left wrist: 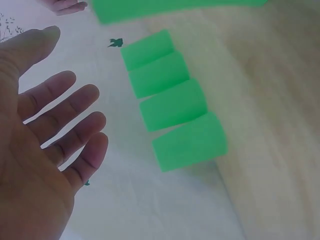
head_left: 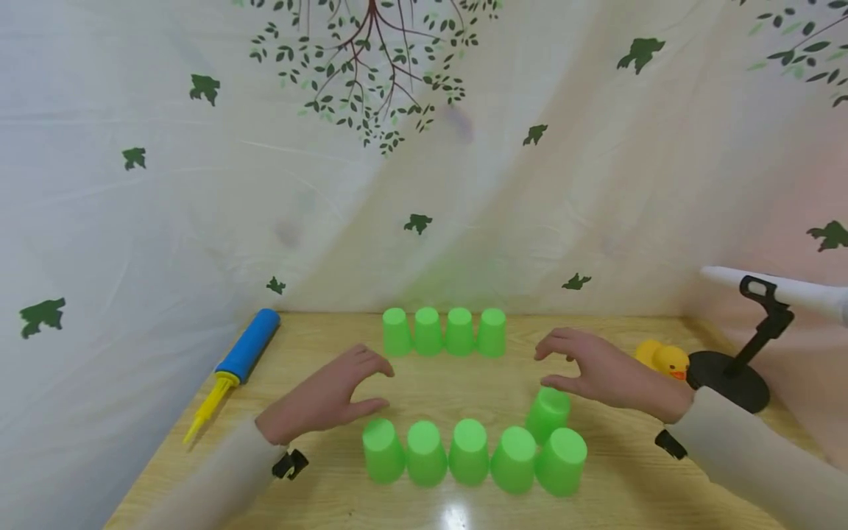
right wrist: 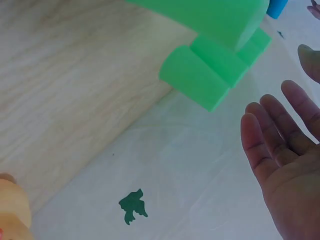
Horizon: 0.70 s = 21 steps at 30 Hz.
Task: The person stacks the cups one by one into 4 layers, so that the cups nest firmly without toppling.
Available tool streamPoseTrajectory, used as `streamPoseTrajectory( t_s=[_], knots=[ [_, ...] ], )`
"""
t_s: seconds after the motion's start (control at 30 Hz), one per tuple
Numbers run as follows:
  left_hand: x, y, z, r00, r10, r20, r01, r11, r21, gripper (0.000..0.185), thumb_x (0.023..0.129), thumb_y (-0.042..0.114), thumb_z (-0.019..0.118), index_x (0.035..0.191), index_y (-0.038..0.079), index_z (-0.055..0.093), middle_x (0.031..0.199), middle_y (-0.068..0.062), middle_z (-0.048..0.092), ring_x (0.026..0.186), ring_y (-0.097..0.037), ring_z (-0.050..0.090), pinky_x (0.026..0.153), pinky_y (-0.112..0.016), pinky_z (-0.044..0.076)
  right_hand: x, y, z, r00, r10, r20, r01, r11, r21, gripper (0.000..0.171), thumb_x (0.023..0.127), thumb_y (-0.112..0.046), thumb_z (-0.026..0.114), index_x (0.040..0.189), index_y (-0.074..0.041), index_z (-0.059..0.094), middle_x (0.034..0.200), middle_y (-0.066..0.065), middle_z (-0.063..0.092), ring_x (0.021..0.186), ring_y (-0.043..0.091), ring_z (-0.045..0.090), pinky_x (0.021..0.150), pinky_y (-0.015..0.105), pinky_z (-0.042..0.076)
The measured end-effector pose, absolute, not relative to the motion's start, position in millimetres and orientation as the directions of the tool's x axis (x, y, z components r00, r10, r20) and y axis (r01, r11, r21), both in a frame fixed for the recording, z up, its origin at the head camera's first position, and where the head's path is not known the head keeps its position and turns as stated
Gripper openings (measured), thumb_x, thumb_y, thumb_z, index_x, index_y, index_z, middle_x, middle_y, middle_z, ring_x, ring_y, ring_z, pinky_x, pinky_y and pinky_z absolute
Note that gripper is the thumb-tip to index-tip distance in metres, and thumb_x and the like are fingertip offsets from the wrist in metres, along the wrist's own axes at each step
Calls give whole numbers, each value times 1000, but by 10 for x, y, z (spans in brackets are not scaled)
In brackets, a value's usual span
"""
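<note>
- left hand [head_left: 334, 390], released, is held behind the front cup row [head_left: 469, 453]
- right hand [head_left: 592, 368], released, is held behind it
- four cups [head_left: 458, 333] are lined farther behind it

No text, label, brand or number can be read in any view: none on the light-green tapered plastic cups [head_left: 470, 453], on the blue-and-yellow tubular pump [head_left: 248, 347] by the left edge of the pale wooden table [head_left: 450, 386], or on the black round-based stand [head_left: 748, 394] near its right edge. The whitish cloth [head_left: 199, 221] behind the far edge bears dark-green printed motifs [head_left: 641, 54], without lettering.
</note>
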<state>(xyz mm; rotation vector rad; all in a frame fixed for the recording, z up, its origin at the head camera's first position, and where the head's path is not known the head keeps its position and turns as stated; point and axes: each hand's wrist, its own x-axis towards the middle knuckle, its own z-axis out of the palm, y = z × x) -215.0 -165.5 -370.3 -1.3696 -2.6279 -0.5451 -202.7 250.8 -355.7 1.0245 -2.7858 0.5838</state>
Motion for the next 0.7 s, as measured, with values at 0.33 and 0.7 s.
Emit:
streamPoseTrajectory(
  t_s=[0.33, 0.7],
  knots=[
    [-1828, -1854, -3920, -611, 741, 277, 785, 523, 331, 35, 88, 41, 66, 115, 20, 58, 111, 14, 54, 104, -5, 47, 87, -30, 45, -1714, 2593, -3739, -767, -604, 218, -639, 684, -352, 27, 86, -39, 67, 106, -21, 63, 113, -6, 57, 100, 18, 58, 79, 37, 51],
    [-1764, -1834, -3982, -582, 753, 307, 804, 477, 354, 32, 87, 33, 69, 113, 18, 58, 109, 11, 57, 102, -7, 48, 85, -30, 46, -1671, 2636, -3860, -783, -582, 219, -615, 675, -408, 24, 85, -37, 69, 104, -23, 62, 112, -7, 57, 96, 15, 57, 77, 36, 51]
  ],
)
